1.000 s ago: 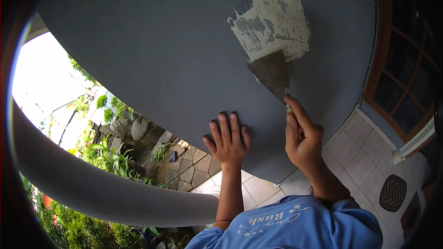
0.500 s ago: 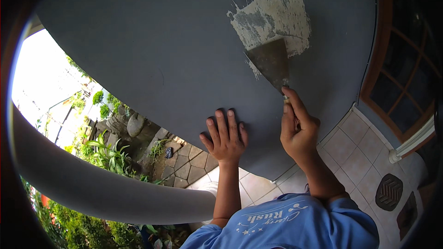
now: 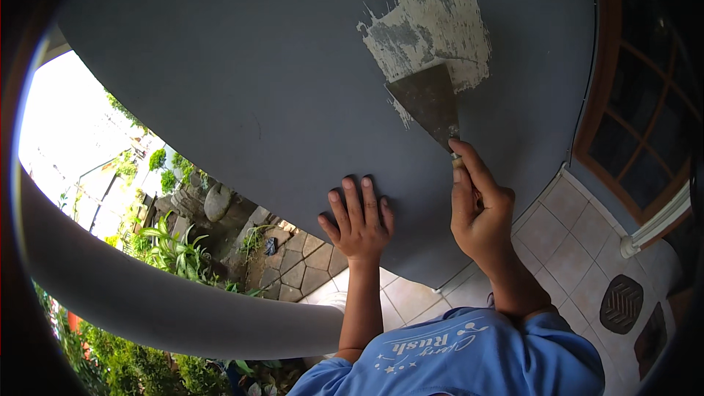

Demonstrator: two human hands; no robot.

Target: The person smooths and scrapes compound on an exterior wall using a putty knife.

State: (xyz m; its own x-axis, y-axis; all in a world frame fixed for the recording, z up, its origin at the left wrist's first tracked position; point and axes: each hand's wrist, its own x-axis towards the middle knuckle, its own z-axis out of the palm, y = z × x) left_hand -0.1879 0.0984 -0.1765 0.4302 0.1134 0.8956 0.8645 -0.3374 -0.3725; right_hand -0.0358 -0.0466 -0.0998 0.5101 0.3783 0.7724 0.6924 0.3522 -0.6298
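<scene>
My right hand (image 3: pixel 482 202) is closed round the handle of a putty knife (image 3: pixel 429 100), whose wide metal blade lies against a grey wall (image 3: pixel 220 66). Above and around the blade's edge is a rough pale patch (image 3: pixel 440 18) with ragged borders and some grey showing through. Most of the handle is hidden by my fingers. To the left and lower, my left hand (image 3: pixel 357 220) rests flat on the wall with its fingers spread, holding nothing.
A round pale column (image 3: pixel 176 293) curves across the lower left. Beyond it are green plants (image 3: pixel 176 253), a rounded stone (image 3: pixel 217 202) and paving (image 3: pixel 301 264). On the right are floor tiles (image 3: pixel 565 213), a wood-framed window (image 3: pixel 645 117) and a dark mat (image 3: pixel 622 303).
The putty knife and my right hand have shifted very slightly, the blade a little left and down. My left hand stays in place on the wall.
</scene>
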